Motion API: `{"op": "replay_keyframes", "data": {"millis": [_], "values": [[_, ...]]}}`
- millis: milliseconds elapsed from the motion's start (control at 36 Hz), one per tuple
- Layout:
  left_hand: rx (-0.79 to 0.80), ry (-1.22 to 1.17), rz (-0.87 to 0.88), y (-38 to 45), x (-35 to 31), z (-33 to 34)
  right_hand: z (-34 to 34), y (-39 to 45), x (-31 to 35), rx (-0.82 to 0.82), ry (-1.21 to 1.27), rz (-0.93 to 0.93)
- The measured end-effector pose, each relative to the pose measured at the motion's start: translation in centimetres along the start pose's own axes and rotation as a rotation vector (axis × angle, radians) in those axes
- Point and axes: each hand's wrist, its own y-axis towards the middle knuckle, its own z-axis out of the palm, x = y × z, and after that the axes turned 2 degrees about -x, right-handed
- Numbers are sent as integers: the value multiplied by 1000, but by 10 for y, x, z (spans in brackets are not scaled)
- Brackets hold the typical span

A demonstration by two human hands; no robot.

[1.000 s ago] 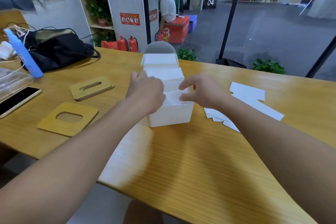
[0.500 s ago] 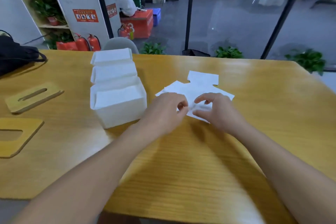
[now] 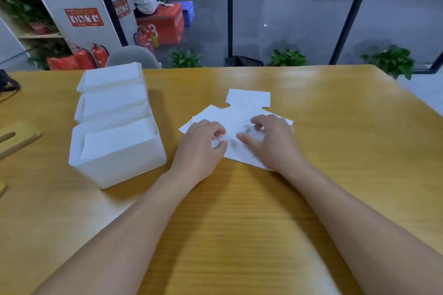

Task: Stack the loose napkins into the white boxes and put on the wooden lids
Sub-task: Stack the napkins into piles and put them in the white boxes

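Napkins [image 3: 242,115] lie loose and overlapping on the wooden surface [image 3: 335,139], right of 3 white boxes [image 3: 115,148] standing in a near-to-far row, each already holding napkins. Both hands rest on the loose pile: the left hand [image 3: 200,145] with fingers curled, pinching a napkin edge; the right hand [image 3: 268,140] with fingers bent, fingertips pressing the paper. A wooden lid [image 3: 16,139] lies at the far left edge.

left hand [image 3: 200,148] + right hand [image 3: 268,141] on loose napkins [image 3: 248,100] (fingers curled) | white boxes [image 3: 115,151] just left
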Motion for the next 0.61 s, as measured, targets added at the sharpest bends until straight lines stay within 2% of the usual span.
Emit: {"op": "replay_keyframes", "data": {"millis": [139,306,500,611], "values": [[47,33,22,-2,5,6,16,20,4,5,-67,19],[77,-12,34,-3,13,3,27,30,15,32,2,55],[86,-32,37,-3,11,-1,25,26,21,19,321,90],[11,-148,-22,-4,8,-9,19,25,22,-35,312,32]]}}
